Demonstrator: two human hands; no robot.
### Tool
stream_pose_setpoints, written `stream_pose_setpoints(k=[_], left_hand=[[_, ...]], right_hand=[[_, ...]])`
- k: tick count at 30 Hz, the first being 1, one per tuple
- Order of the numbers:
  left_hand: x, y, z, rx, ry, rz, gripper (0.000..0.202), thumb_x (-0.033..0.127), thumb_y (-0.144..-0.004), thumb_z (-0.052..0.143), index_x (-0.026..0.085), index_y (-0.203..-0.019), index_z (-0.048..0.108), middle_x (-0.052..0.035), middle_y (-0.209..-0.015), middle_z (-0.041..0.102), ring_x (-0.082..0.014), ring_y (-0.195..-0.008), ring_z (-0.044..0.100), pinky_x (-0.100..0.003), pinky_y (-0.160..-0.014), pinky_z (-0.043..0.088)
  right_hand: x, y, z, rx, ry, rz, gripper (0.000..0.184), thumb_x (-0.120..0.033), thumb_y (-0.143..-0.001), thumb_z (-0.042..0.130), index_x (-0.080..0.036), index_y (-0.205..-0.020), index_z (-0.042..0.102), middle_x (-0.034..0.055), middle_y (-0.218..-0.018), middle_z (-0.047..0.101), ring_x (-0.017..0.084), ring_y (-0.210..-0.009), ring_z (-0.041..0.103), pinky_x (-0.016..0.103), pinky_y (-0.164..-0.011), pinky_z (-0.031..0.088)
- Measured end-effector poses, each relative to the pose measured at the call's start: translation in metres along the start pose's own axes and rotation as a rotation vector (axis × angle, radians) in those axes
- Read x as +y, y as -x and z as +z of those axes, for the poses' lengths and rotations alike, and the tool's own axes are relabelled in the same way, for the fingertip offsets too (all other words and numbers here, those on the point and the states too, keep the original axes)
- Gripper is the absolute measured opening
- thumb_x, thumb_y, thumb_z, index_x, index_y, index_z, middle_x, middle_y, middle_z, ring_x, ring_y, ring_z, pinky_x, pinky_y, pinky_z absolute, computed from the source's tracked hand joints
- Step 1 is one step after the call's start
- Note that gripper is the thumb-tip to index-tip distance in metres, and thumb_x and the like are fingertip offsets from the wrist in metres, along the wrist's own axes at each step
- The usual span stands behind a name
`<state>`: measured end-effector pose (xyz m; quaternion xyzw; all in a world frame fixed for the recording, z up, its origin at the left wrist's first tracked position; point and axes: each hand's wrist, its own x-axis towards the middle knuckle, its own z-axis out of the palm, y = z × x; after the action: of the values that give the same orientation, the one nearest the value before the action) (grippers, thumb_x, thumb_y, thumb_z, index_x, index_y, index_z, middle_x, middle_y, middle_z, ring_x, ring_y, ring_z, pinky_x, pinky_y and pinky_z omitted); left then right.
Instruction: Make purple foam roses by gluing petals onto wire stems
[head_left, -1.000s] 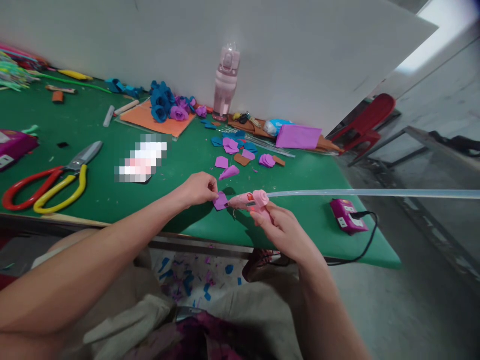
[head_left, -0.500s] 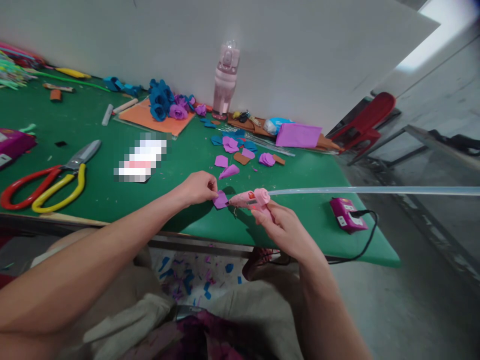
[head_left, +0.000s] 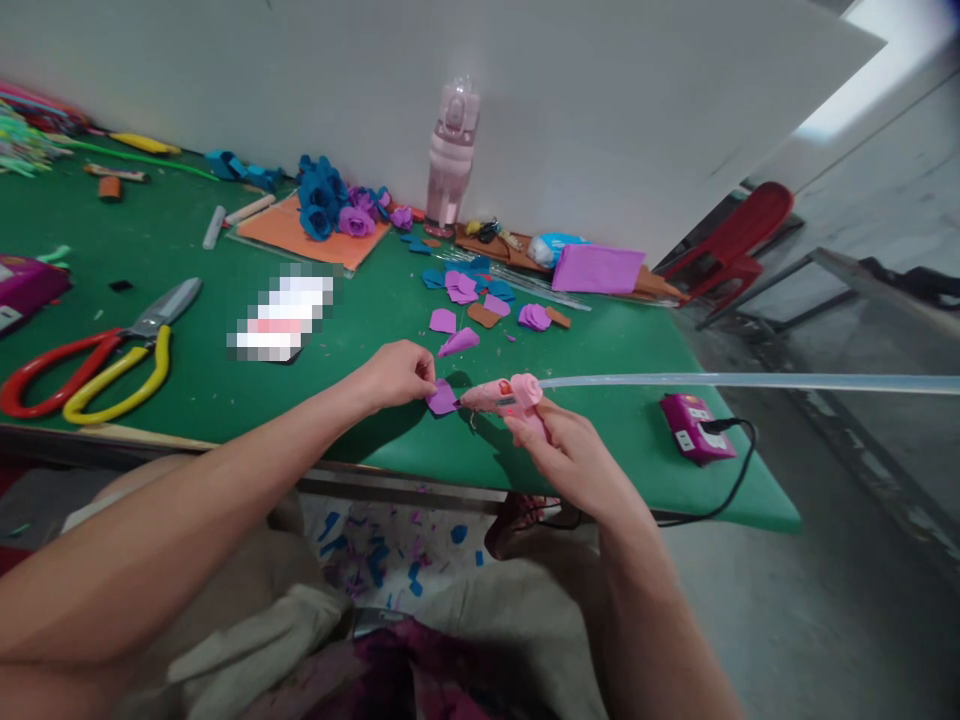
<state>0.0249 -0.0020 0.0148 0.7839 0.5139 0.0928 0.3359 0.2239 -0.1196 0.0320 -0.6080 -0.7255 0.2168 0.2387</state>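
My left hand (head_left: 406, 374) pinches the left edge of a small purple paper petal (head_left: 442, 399) just above the green table (head_left: 360, 330). In my right hand (head_left: 566, 445) is a pink glue gun (head_left: 499, 394), gripped by its handle. Its nozzle points left and sits at the petal's right edge; whether it touches I cannot tell. A long clear glue stick (head_left: 712, 380) runs out of the gun's back to the right. Beyond the hands lie a rolled purple piece (head_left: 459, 341), loose purple petals (head_left: 443, 320) and a stack of purple petals (head_left: 534, 317).
Red-and-yellow-handled scissors (head_left: 139, 345) lie at the left. Blue paper roses (head_left: 321, 200) rest on an orange sheet (head_left: 285, 232), near a pink bottle (head_left: 451, 160). A purple power box (head_left: 696, 430) with a plugged-in black cord sits at the right. A red chair (head_left: 739, 240) stands beyond.
The glue gun's nozzle has shifted very slightly right along the petal's edge. My left hand keeps its pinch, and the surrounding things stay in place.
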Motion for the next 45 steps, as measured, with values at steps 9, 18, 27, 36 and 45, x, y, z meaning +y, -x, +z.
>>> stream_pose_setpoints(k=[9, 18, 27, 36, 45], left_hand=[[0.001, 0.001, -0.001, -0.011, -0.01, 0.001, 0.004, 0.017, -0.062, 0.059, 0.015, -0.062, 0.063, 0.0001, -0.055, 0.06, -0.013, -0.056, 0.052, -0.024, -0.053, 0.032], [-0.001, 0.0, 0.0, -0.008, -0.007, 0.021, 0.004, 0.016, -0.061, 0.059, 0.015, -0.063, 0.063, -0.0009, -0.06, 0.063, -0.0133, -0.059, 0.054, -0.023, -0.053, 0.033], [-0.001, 0.0, 0.0, -0.011, -0.017, 0.028, 0.005, 0.015, -0.062, 0.06, 0.014, -0.064, 0.064, -0.0012, -0.06, 0.063, -0.0132, -0.059, 0.054, -0.023, -0.053, 0.033], [-0.004, -0.001, 0.002, -0.013, 0.077, 0.031, 0.006, 0.014, -0.063, 0.057, 0.014, -0.064, 0.063, -0.0015, -0.059, 0.063, -0.0134, -0.058, 0.054, -0.023, -0.054, 0.034], [-0.008, -0.001, 0.001, -0.075, 0.436, -0.001, 0.003, 0.015, -0.062, 0.06, 0.015, -0.059, 0.06, 0.001, -0.053, 0.057, -0.0099, -0.052, 0.049, -0.021, -0.052, 0.036]], right_hand=[[-0.001, 0.001, -0.003, 0.01, 0.004, 0.006, 0.032, -0.041, -0.089, 0.04, -0.017, -0.093, 0.062, 0.0079, -0.088, 0.066, 0.022, -0.081, 0.06, 0.03, -0.071, 0.044], [-0.002, 0.001, -0.001, -0.018, -0.03, -0.015, 0.032, -0.04, -0.088, 0.041, -0.016, -0.095, 0.061, 0.0062, -0.082, 0.065, 0.018, -0.072, 0.059, 0.027, -0.066, 0.043], [-0.002, 0.0, 0.002, -0.02, -0.019, -0.026, 0.031, -0.04, -0.088, 0.042, -0.017, -0.088, 0.062, 0.0064, -0.08, 0.064, 0.019, -0.073, 0.058, 0.027, -0.068, 0.042], [0.011, 0.0, -0.01, -0.128, -0.504, 0.244, 0.037, -0.049, -0.085, 0.043, -0.016, -0.077, 0.057, -0.0049, -0.044, 0.044, 0.007, -0.036, 0.036, 0.022, -0.039, 0.027], [0.024, -0.007, -0.005, -0.108, -0.738, 0.336, 0.04, -0.052, -0.082, 0.047, -0.015, -0.076, 0.061, -0.0049, -0.038, 0.042, 0.006, -0.033, 0.032, 0.022, -0.037, 0.019]])
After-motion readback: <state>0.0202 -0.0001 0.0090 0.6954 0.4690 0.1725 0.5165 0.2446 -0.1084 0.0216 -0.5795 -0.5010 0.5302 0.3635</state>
